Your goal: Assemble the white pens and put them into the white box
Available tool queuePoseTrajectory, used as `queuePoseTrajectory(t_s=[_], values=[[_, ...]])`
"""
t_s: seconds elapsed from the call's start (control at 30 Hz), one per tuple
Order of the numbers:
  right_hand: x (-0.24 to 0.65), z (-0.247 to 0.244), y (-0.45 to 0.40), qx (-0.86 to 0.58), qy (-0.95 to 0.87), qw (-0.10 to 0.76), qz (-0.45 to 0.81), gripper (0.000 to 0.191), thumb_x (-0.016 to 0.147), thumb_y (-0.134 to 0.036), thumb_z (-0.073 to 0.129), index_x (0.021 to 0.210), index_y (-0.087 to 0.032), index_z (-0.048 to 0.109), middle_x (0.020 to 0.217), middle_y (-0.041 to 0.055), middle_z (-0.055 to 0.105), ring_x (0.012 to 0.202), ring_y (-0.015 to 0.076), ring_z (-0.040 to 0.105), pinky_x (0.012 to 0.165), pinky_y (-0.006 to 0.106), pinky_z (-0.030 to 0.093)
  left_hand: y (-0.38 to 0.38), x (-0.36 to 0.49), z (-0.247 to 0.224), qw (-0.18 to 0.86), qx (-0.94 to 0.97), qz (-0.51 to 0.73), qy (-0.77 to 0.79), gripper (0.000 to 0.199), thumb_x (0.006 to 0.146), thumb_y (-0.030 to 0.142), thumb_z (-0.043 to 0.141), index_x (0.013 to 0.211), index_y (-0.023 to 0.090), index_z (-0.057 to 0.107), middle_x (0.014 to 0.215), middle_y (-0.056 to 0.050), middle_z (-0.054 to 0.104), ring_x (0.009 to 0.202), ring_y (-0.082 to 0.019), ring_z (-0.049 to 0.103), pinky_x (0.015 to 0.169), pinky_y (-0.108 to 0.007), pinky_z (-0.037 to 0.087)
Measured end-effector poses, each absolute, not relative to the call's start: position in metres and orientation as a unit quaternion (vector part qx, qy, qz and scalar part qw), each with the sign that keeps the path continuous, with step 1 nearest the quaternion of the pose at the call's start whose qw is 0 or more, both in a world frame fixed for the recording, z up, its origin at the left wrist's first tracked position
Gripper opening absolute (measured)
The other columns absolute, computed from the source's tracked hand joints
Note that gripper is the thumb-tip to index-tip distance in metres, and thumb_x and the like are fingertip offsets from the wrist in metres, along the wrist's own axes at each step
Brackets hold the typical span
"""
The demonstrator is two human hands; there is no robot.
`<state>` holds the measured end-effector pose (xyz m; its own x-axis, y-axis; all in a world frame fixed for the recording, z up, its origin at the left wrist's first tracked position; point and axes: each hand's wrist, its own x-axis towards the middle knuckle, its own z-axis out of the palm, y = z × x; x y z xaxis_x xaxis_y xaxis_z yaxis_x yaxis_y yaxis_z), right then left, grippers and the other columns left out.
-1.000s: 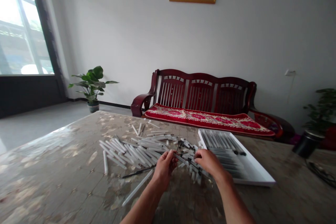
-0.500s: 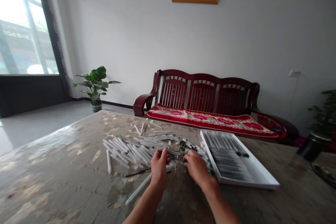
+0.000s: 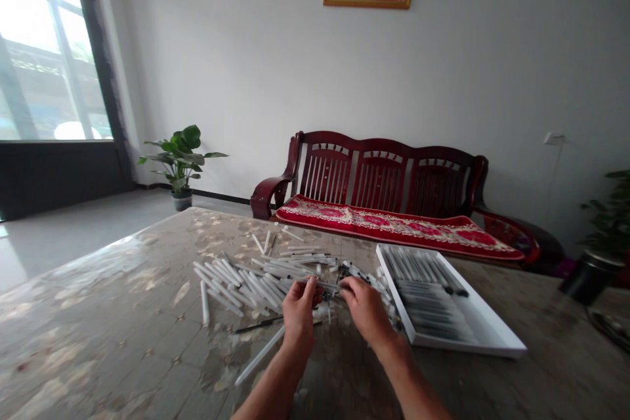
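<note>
Just past the tips of both hands, a thin white plastic tube [image 3: 322, 285] lies sideways, with its long side running from the left hand [image 3: 298, 315] over to the right hand [image 3: 367, 310]. The left hand is nearer to the tube's left end, and its fingers seem to pinch together on it. The right hand is curled near the other end, beside a small dark part [image 3: 344, 272]. Its fingers hide what they touch, so I cannot tell if it is gripping. To the left of the left hand is a messy heap of white plastic tubes [image 3: 236, 285] on a shiny brown speckled desk [image 3: 98, 302]. Just below the left hand lie a long white tube [image 3: 260, 356] and a thin black stick [image 3: 258, 323]. To the right of the right hand sits a flat white tray [image 3: 462, 344] with rows of dark-tipped tubes [image 3: 418, 269] lined up inside.
</note>
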<state>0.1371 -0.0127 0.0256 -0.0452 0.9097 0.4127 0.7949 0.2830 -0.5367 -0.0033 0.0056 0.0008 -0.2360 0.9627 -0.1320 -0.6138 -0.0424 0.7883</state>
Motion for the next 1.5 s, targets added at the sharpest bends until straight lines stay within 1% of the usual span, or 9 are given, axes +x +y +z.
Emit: queuePoseTrajectory(t_s=[0.3, 0.53, 0.7, 0.83, 0.93, 1.07, 1.2, 1.33, 1.5], values=[[0.133, 0.027, -0.015, -0.591, -0.71, 0.376, 0.069, 0.016, 0.083, -0.016, 0.056, 0.089, -0.021, 0.07, 0.094, 0.0072, 0.074, 0.092, 0.0223, 0.068, 0.083, 0.031, 0.049, 0.002, -0.002, 0.0, 0.564, 0.29, 0.681, 0.367, 0.046, 0.052, 0.051, 0.085, 0.075, 0.015, 0.068, 0.062, 0.001, 0.064, 0.057, -0.013, 0.058, 0.055, -0.023, 0.046], [0.14, 0.033, -0.014, -0.616, -0.65, 0.373, 0.242, 0.015, 0.079, -0.021, 0.058, 0.083, -0.022, 0.072, 0.067, -0.0001, 0.071, 0.064, 0.0178, 0.065, 0.059, 0.025, 0.045, 0.003, -0.004, -0.002, 0.547, 0.361, 0.672, 0.345, 0.041, 0.058, 0.05, 0.082, 0.077, 0.016, 0.069, 0.064, 0.0, 0.066, 0.057, -0.013, 0.058, 0.058, -0.024, 0.047], [0.146, 0.053, -0.023, -0.587, -0.7, 0.353, 0.2, 0.02, 0.082, -0.025, 0.057, 0.093, -0.026, 0.074, 0.09, 0.0005, 0.076, 0.085, 0.0183, 0.068, 0.074, 0.026, 0.045, -0.003, 0.003, 0.005, 0.575, 0.364, 0.652, 0.334, 0.043, 0.058, 0.05, 0.082, 0.082, 0.016, 0.07, 0.066, -0.002, 0.068, 0.059, -0.014, 0.061, 0.06, -0.025, 0.049], [0.171, 0.06, -0.021, -0.597, -0.712, 0.311, 0.2, 0.019, 0.081, -0.024, 0.056, 0.087, -0.023, 0.074, 0.083, 0.0, 0.075, 0.082, 0.0176, 0.067, 0.073, 0.025, 0.044, -0.009, 0.008, 0.009, 0.6, 0.377, 0.615, 0.346, 0.05, 0.056, 0.05, 0.082, 0.091, 0.017, 0.069, 0.078, -0.004, 0.072, 0.061, -0.016, 0.064, 0.057, -0.026, 0.05], [0.208, 0.061, -0.015, -0.633, -0.691, 0.302, 0.178, 0.018, 0.078, -0.023, 0.056, 0.084, -0.02, 0.073, 0.083, 0.0013, 0.074, 0.081, 0.0177, 0.066, 0.073, 0.024, 0.044, -0.008, 0.008, 0.007, 0.596, 0.37, 0.612, 0.364, 0.054, 0.06, 0.056, 0.078, 0.096, 0.017, 0.067, 0.084, -0.006, 0.073, 0.059, -0.015, 0.064, 0.051, -0.025, 0.048], [0.269, 0.066, -0.022, -0.692, -0.66, 0.261, 0.132, 0.017, 0.075, -0.019, 0.056, 0.082, -0.019, 0.072, 0.082, 0.0035, 0.074, 0.08, 0.0185, 0.065, 0.072, 0.025, 0.043, -0.004, 0.002, 0.002, 0.559, 0.35, 0.644, 0.388, 0.056, 0.063, 0.064, 0.071, 0.092, 0.016, 0.067, 0.08, -0.006, 0.072, 0.056, -0.015, 0.062, 0.049, -0.025, 0.047], [0.326, 0.068, -0.046, -0.718, -0.656, 0.215, 0.086, 0.015, 0.075, -0.02, 0.06, 0.084, -0.021, 0.073, 0.088, 0.0048, 0.075, 0.086, 0.0207, 0.065, 0.077, 0.027, 0.043, -0.001, -0.004, 0.003, 0.521, 0.331, 0.675, 0.404, 0.057, 0.065, 0.068, 0.067, 0.09, 0.017, 0.066, 0.079, -0.006, 0.071, 0.055, -0.015, 0.06, 0.047, -0.025, 0.044], [0.361, 0.056, -0.074, -0.735, -0.654, 0.165, 0.068, 0.016, 0.071, -0.014, 0.061, 0.079, -0.021, 0.073, 0.086, 0.0054, 0.074, 0.086, 0.0219, 0.065, 0.079, 0.027, 0.042, 0.002, -0.007, 0.004, 0.517, 0.299, 0.689, 0.41, 0.056, 0.065, 0.066, 0.067, 0.089, 0.016, 0.065, 0.078, -0.006, 0.069, 0.054, -0.013, 0.058, 0.045, -0.024, 0.041], [0.373, 0.038, -0.092, -0.746, -0.649, 0.139, 0.059, 0.023, 0.069, -0.012, 0.058, 0.081, -0.023, 0.074, 0.091, 0.0052, 0.075, 0.091, 0.0222, 0.065, 0.082, 0.028, 0.043, 0.008, -0.012, 0.003, 0.517, 0.257, 0.7, 0.42, 0.051, 0.065, 0.061, 0.067, 0.089, 0.016, 0.064, 0.077, -0.004, 0.069, 0.052, -0.011, 0.056, 0.045, -0.023, 0.04]])
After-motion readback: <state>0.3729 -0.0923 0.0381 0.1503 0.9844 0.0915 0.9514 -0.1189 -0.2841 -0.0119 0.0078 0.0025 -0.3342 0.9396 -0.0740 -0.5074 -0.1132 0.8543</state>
